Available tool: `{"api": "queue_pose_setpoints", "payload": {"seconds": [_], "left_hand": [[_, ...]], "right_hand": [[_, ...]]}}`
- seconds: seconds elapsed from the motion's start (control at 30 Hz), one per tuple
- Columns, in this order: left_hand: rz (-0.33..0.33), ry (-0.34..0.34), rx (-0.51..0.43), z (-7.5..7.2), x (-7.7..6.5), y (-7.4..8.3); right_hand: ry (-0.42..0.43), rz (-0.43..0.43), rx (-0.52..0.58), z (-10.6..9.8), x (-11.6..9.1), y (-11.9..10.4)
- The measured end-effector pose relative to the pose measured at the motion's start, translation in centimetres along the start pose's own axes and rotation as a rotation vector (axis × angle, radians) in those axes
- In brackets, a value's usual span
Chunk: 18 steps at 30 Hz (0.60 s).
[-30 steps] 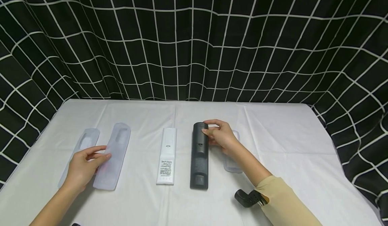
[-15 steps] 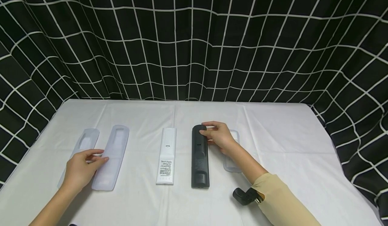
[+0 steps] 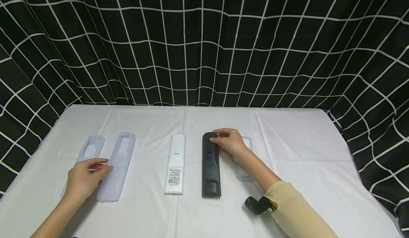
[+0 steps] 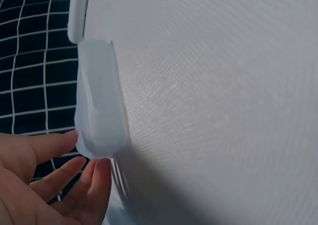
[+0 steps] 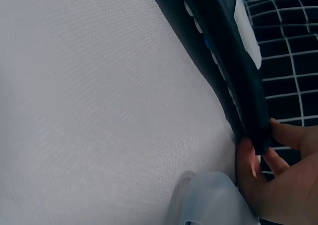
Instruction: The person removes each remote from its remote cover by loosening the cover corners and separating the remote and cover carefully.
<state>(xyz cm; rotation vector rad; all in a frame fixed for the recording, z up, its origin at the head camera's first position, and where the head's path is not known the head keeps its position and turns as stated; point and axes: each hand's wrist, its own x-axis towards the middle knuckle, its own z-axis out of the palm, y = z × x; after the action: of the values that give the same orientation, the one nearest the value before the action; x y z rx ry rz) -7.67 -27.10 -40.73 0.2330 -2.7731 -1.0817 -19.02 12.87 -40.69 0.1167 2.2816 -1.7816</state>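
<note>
In the head view my left hand (image 3: pixel 83 179) pinches the near-left edge of a long translucent silicone remote cover (image 3: pixel 119 170), thumb on top. The left wrist view shows the thumb and fingertips at the edge of this cover (image 4: pixel 102 101). My right hand (image 3: pixel 231 144) grips the far end of a black remote control (image 3: pixel 211 174), which lies back side up, its thumb on the back. From the right wrist the black remote (image 5: pixel 238 76) shows its buttons facing down towards the cloth. A white remote control (image 3: pixel 175 163), also back side up, lies between the hands.
Another translucent cover (image 3: pixel 92 147) lies at the far left, partly behind my left hand. A smaller clear cover (image 3: pixel 244 176) lies under my right wrist. A black camera mount (image 3: pixel 257 205) sticks out from the beige sleeve (image 3: pixel 297 209). Black gridded curtain (image 3: pixel 204 46) encloses the white-clothed table (image 3: pixel 300 135).
The cover in my left hand has come down flatter and slightly left. The black remote's far end has come down a little towards me, my right hand still on it.
</note>
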Motion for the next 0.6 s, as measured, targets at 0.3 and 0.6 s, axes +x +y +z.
{"api": "queue_pose_setpoints", "payload": {"seconds": [0.3, 0.6], "left_hand": [[-0.024, -0.015, -0.034, -0.4, -0.3, 0.5], [-0.013, -0.034, -0.066, -0.9, -0.6, 1.7]], "right_hand": [[0.018, -0.019, -0.046, -0.1, -0.1, 0.0], [-0.008, 0.009, 0.017, -0.6, -1.2, -0.8]]}}
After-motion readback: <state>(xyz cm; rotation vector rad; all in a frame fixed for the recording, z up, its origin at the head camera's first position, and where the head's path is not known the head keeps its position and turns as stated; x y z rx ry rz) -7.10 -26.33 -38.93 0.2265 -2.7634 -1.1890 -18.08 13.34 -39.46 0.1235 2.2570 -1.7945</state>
